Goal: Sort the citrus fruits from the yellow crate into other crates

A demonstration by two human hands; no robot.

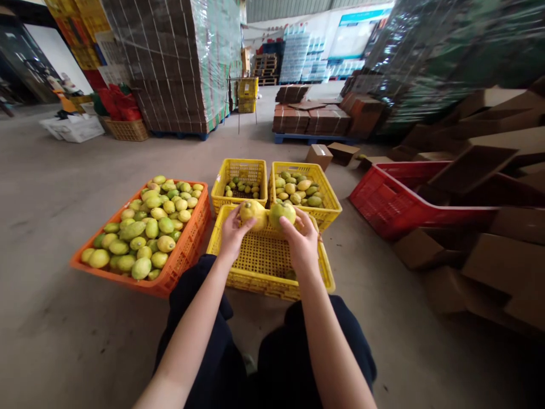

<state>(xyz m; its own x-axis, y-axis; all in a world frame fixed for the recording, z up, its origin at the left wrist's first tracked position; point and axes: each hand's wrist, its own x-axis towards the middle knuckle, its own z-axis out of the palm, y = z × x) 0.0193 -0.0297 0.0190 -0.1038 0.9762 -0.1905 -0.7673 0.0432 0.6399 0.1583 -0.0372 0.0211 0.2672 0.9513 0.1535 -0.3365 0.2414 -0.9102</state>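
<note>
My left hand [232, 236] is closed around a yellow lemon [254, 215]. Beside it, my right hand [303, 238] grips a greener lemon [281, 214], the two fruits held almost side by side. Both are above a yellow crate [255, 258] in front of my knees, where a little green fruit shows partly behind my right wrist. On the left an orange crate [166, 278] is heaped with yellow and green lemons [145, 227]. Behind the near crate stand a yellow crate [217, 193] with several small green fruits and another yellow crate [332, 210] with larger yellow-green ones.
To the right lies a red crate [387, 218] among loose cardboard boxes [489, 261]. Flattened cartons [313, 120] sit on a blue pallet farther back. Tall wrapped stacks [162, 68] rise at the back left and right. A wicker basket [128, 129] holds red bags.
</note>
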